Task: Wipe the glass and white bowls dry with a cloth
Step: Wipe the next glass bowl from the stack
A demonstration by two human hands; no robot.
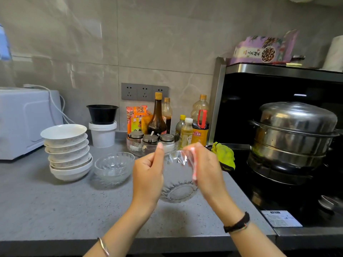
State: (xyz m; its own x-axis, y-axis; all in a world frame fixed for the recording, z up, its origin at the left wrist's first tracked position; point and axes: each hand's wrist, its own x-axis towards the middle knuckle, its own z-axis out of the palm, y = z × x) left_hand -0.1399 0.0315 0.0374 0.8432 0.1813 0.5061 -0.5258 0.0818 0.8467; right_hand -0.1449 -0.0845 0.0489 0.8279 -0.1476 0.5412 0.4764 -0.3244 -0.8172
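glass bowl (178, 182): stiff, likely slick, fragile; take by rim | left hand (148, 173) grips rim | right hand (206, 169), blurred, grips opposite rim

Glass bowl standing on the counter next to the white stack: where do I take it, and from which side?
Probably pinch the rim on its near right side, coming down from above: the glass bowl stands upright with its mouth open, the stack of white bowls sits close on its left, and the fluted wall looks slippery.
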